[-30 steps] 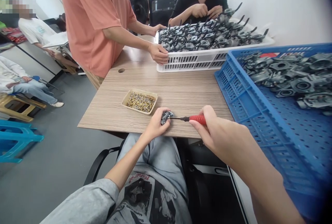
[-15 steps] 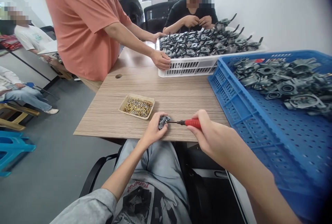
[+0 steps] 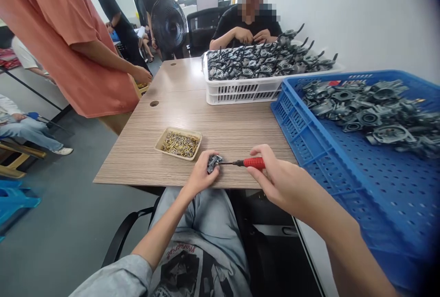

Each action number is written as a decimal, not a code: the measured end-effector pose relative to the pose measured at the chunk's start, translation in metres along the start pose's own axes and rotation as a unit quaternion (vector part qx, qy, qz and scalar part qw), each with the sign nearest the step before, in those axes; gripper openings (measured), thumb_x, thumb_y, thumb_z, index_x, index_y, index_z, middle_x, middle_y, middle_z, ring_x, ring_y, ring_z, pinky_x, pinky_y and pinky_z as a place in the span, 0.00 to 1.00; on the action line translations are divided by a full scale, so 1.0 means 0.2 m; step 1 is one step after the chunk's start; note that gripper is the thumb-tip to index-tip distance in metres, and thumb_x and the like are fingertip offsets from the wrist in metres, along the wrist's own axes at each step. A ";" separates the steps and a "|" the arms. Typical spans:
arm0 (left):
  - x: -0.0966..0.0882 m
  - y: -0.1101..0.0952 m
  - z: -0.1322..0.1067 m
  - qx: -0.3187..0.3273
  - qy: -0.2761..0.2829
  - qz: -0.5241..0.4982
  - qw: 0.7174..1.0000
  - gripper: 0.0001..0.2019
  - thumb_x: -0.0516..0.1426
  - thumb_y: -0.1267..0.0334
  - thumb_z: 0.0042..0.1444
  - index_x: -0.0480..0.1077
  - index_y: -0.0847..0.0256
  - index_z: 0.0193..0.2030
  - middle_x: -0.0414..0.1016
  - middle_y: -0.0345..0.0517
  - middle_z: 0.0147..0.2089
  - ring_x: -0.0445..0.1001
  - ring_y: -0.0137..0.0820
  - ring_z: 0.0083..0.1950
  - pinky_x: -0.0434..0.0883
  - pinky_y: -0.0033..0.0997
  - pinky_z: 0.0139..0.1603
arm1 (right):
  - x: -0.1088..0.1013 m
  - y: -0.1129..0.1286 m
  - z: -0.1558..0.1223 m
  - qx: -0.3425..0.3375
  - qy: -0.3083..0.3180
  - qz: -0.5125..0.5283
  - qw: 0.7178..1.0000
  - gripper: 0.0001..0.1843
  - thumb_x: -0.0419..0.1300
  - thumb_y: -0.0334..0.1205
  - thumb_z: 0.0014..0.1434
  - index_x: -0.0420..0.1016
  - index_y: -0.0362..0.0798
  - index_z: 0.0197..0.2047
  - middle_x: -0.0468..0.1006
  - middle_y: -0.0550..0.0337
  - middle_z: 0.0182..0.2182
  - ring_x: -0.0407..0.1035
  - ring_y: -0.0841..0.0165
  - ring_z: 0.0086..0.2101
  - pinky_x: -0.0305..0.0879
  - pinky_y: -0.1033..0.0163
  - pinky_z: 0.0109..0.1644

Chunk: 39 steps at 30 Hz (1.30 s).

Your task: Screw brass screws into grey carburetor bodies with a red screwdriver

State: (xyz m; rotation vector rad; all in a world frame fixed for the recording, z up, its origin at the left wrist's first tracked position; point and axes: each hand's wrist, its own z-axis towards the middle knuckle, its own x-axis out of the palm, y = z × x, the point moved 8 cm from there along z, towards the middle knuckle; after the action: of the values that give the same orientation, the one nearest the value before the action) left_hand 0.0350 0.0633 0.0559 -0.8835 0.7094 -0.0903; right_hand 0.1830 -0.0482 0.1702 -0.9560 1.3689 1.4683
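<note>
My left hand [image 3: 202, 171] grips a small grey metal casting [image 3: 213, 163] just above the front edge of the table. Its fingers wrap the far and left sides, hiding part of it. My right hand [image 3: 275, 171] holds a screwdriver [image 3: 253, 163] by its red handle. The shaft lies roughly level and points left, with the tip at the casting; the exact contact is too small to make out. Beyond my left hand stands a cream tray [image 3: 158, 146] of small brass-coloured screw-like parts [image 3: 180, 144].
A blue crate [image 3: 292, 118] of metal castings [image 3: 371, 109] stands at my right. Behind it, a white crate [image 3: 237, 100] holds many carburetor-like parts [image 3: 254, 61]. A person in black [image 3: 237, 26] sits beyond; another in an orange shirt [image 3: 79, 49] stands at the table's left.
The person in orange has let go of the white crate and moved left. My hands keep the casting and screwdriver almost in place; the right fingers look slightly looser. The view has shifted a little.
</note>
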 end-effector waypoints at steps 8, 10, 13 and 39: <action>0.00 0.00 0.00 -0.002 0.001 -0.002 1.000 0.22 0.56 0.72 0.59 0.62 0.57 0.59 0.70 0.50 0.55 0.70 0.39 0.58 0.67 0.43 0.63 | -0.01 -0.05 0.00 0.046 -0.008 -0.064 0.997 0.13 0.48 0.50 0.71 0.63 0.50 0.45 0.78 0.58 0.25 0.75 0.59 0.25 0.49 0.65 0.25; 0.00 0.00 -0.01 -0.002 0.001 -0.001 1.000 0.22 0.56 0.72 0.59 0.62 0.57 0.59 0.70 0.50 0.55 0.70 0.39 0.58 0.67 0.43 0.63 | -0.01 0.00 0.00 -0.013 -0.003 -0.006 1.000 0.10 0.47 0.46 0.72 0.62 0.50 0.49 0.80 0.57 0.32 0.77 0.61 0.30 0.54 0.65 0.27; 0.00 0.00 -0.01 -0.002 0.003 -0.001 1.000 0.22 0.56 0.72 0.59 0.62 0.57 0.59 0.70 0.51 0.55 0.70 0.39 0.58 0.67 0.43 0.62 | -0.01 0.00 0.00 -0.012 -0.004 -0.014 1.000 0.10 0.48 0.45 0.71 0.63 0.50 0.48 0.79 0.58 0.28 0.76 0.61 0.28 0.53 0.65 0.26; 0.01 0.00 -0.01 0.001 -0.007 0.016 1.000 0.20 0.57 0.68 0.61 0.62 0.58 0.59 0.70 0.51 0.55 0.70 0.39 0.58 0.67 0.44 0.62 | -0.03 0.08 -0.04 0.011 0.020 -0.078 0.997 0.08 0.47 0.44 0.73 0.60 0.49 0.49 0.81 0.57 0.32 0.79 0.59 0.31 0.47 0.63 0.26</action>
State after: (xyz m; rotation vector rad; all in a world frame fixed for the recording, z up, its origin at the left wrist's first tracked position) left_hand 0.0351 0.0623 0.0537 -0.8690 0.7098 -0.0562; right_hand 0.1690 -0.0573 0.1804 -1.0581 1.3058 1.3205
